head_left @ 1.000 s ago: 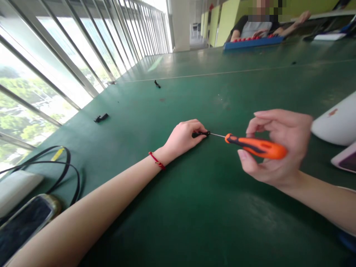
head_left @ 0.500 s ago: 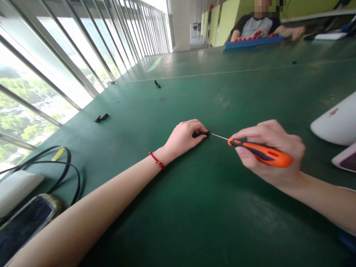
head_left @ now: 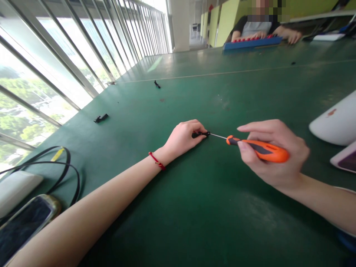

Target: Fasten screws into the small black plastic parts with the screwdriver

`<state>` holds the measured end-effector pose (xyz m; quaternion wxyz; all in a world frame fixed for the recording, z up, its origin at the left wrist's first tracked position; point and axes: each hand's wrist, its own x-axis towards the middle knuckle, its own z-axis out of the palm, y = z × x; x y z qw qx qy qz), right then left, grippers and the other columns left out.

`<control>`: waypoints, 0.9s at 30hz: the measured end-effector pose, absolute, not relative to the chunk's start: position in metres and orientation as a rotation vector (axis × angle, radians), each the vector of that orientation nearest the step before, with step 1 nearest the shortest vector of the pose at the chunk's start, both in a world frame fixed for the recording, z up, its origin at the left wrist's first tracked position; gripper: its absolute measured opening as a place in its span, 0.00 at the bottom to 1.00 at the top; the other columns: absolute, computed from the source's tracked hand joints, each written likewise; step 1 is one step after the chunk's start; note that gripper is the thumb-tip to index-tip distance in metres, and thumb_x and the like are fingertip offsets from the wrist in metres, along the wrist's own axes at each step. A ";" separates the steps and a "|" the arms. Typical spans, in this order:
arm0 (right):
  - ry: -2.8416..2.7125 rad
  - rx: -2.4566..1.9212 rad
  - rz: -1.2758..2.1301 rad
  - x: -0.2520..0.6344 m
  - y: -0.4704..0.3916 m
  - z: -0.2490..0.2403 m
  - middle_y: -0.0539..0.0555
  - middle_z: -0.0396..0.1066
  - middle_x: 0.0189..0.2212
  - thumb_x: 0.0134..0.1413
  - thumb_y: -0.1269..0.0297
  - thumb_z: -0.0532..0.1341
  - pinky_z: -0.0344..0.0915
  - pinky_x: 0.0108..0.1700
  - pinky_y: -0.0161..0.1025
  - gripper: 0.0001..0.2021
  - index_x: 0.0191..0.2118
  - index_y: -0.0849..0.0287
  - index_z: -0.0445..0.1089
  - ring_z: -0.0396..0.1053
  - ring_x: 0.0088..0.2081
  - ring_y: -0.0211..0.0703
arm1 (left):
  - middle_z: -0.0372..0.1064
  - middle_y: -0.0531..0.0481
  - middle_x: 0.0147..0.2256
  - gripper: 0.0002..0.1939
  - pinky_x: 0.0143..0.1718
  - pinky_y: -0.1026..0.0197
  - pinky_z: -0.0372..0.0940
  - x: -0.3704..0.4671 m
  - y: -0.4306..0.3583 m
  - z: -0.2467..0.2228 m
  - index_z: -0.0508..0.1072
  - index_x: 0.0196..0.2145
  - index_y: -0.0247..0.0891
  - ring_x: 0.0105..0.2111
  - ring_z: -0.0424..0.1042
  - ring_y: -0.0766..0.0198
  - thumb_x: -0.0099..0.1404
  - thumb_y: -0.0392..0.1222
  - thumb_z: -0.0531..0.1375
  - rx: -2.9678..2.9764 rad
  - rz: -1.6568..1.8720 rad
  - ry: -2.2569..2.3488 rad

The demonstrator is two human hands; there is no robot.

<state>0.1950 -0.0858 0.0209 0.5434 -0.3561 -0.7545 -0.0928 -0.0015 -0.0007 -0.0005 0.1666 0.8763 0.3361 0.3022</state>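
Observation:
My left hand (head_left: 186,137), with a red cord bracelet at the wrist, pinches a small black part (head_left: 198,134) against the green tabletop; the fingers cover much of it. An orange and dark grey screwdriver (head_left: 263,149) lies in my right hand (head_left: 280,155). Its thin metal shaft points left, and the tip meets the end of the black part. The right thumb rests on the handle, while the index finger is lifted off it and stretched forward. The handle's rear end sits against the palm.
Two more black pieces, one (head_left: 101,118) at left and another (head_left: 157,84) farther back, lie on the table (head_left: 194,207). A phone (head_left: 30,218), a white box (head_left: 20,189) and a black cable (head_left: 79,181) are at lower left. A white rounded object (head_left: 338,120) stands right. Across sits a person behind a blue tray (head_left: 251,43).
My right index finger has lifted away from the screwdriver and the handle has turned a little. The left hand keeps its place. The person opposite has shifted their hands.

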 end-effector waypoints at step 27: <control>-1.760 -0.740 -0.075 0.196 -0.082 0.019 0.49 0.63 0.30 0.37 0.68 0.65 0.62 0.25 0.40 0.29 0.51 0.55 0.64 0.63 0.24 0.37 | 0.73 0.49 0.35 0.05 0.37 0.62 0.68 -0.002 -0.003 0.002 0.75 0.32 0.35 0.33 0.71 0.65 0.58 0.35 0.59 2.468 0.844 0.971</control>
